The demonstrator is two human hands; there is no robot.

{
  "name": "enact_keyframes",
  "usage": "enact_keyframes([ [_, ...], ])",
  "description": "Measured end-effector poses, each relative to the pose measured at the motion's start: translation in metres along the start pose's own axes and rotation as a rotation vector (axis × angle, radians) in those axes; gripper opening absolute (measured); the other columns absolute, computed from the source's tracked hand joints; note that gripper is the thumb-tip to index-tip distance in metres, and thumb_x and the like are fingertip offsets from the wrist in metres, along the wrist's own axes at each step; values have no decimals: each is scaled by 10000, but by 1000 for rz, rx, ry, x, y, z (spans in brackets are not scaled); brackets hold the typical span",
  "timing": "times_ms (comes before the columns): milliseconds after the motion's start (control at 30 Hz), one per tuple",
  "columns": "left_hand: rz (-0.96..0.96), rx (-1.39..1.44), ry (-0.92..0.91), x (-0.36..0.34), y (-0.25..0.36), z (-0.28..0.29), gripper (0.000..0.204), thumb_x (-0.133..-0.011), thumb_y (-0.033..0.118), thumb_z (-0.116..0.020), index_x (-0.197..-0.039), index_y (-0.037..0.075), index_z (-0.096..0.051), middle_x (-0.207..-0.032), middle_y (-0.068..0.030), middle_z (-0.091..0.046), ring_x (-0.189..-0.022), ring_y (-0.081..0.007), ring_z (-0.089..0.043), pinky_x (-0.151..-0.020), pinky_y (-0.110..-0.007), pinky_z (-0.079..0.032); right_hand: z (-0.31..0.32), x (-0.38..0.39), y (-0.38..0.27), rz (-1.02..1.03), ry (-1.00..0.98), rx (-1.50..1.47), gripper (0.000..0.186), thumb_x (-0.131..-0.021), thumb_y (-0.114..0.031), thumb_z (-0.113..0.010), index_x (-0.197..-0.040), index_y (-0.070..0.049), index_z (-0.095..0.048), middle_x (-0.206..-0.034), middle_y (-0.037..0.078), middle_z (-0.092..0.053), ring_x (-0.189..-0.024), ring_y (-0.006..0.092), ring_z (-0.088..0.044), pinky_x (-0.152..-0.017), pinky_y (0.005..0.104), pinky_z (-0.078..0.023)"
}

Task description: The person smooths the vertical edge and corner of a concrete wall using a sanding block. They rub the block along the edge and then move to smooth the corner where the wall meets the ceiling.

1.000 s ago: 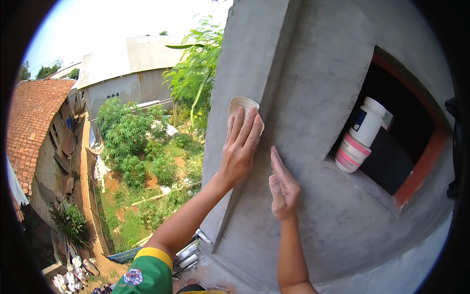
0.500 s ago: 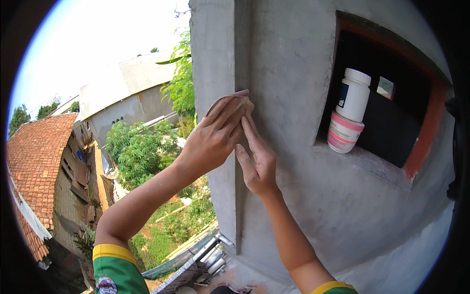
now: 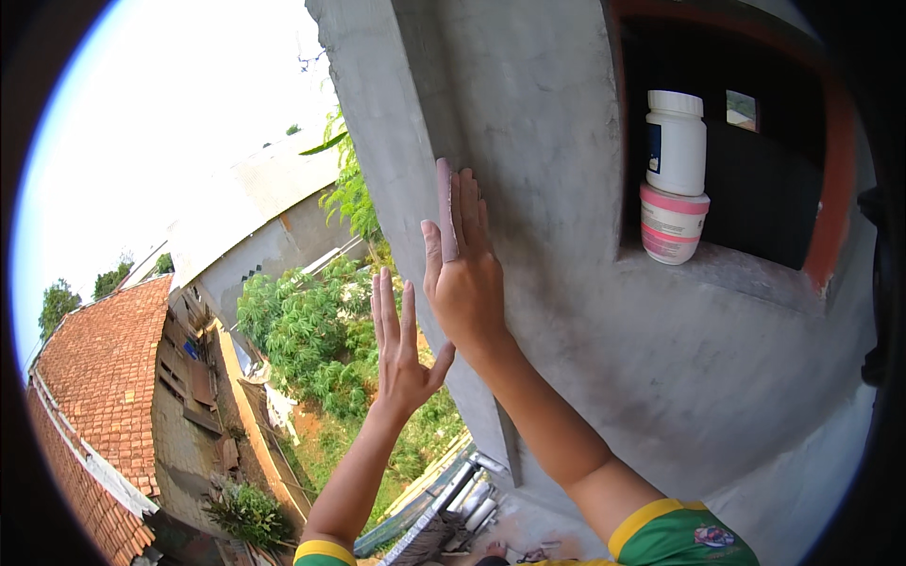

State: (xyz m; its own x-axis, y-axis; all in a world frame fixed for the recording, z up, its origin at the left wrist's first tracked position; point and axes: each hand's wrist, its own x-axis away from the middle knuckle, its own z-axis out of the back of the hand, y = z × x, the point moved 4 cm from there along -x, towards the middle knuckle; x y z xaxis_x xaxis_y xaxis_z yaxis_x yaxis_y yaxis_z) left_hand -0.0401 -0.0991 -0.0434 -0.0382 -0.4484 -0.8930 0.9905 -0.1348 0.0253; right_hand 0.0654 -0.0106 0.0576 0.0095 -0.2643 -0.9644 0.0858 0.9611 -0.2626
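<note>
My right hand (image 3: 464,283) lies along the inner corner of the grey plastered pillar (image 3: 373,123), fingers pointing up. Beneath its fingers it holds a folded sheet of sandpaper (image 3: 447,203), whose mauve edge shows beside the index finger. The sheet's remaining part is hidden behind the hand. Lower and to the left, my left hand (image 3: 401,363) is open with fingers stretched upward and nothing in it. It appears in front of the pillar's outer edge; whether it touches the plaster I cannot tell.
A white lidded bottle (image 3: 677,146) stands on a pink-and-white tub (image 3: 673,226) on the sill of a red-framed window opening (image 3: 835,170). Beyond the pillar, plants (image 3: 311,330) and a tiled roof (image 3: 104,368) lie below. Pale pipes (image 3: 479,509) rest near the wall's foot.
My left hand has come off the sandpaper and dropped down and left, fingers opening. My right hand has moved up and now holds the sandpaper alone. The view has tilted.
</note>
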Motion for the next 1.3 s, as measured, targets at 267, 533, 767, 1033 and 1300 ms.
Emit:
enact_keyframes([
  [267, 260, 204, 20, 53, -26, -141, 974, -1021, 401, -683, -1737, -3, -161, -1809, -267, -112, -1664, -523, -60, -1332, -639, -118, -9, 26, 14, 22, 44, -141, 555, -1088, -24, -510, -1637, 0, -440, -1679, 255, -447, -1536, 439, -456, -1180, 485, -538],
  [533, 220, 178, 96, 84, -46, -179, 958, -1027, 396, -679, -1735, -2, -171, -1805, -273, -119, -1660, -527, -71, -1329, -644, -123, -16, 18, 22, -83, 34, -191, 554, -1032, 27, -555, -1584, 20, -514, -1655, 232, -491, -1525, 424, -479, -1241, 504, -480],
  [767, 161, 180, 47, 93, -41, -178, 945, -1031, 392, -676, -1733, -2, -180, -1801, -279, -125, -1658, -531, -80, -1327, -647, -127, -15, 19, 10, 66, 95, -123, 683, -947, 58, -578, -1618, 9, -464, -1670, 213, -474, -1537, 430, -453, -1272, 506, -450],
  [1033, 146, 184, 36, 88, -42, -177, 929, -1037, 387, -672, -1730, -2, -190, -1797, -286, -132, -1655, -536, -91, -1324, -652, -132, -17, 9, 9, -10, 76, -141, 652, -994, 58, -533, -1636, 7, -432, -1667, 262, -452, -1531, 466, -445, -1237, 512, -481],
  [1300, 138, 188, 39, 85, -39, -181, 914, -1042, 382, -668, -1727, -2, -200, -1792, -292, -139, -1652, -540, -101, -1322, -656, -137, -16, 3, 8, 10, 86, -103, 563, -1059, -11, -502, -1621, 2, -468, -1655, 247, -485, -1520, 448, -473, -1201, 510, -502],
])
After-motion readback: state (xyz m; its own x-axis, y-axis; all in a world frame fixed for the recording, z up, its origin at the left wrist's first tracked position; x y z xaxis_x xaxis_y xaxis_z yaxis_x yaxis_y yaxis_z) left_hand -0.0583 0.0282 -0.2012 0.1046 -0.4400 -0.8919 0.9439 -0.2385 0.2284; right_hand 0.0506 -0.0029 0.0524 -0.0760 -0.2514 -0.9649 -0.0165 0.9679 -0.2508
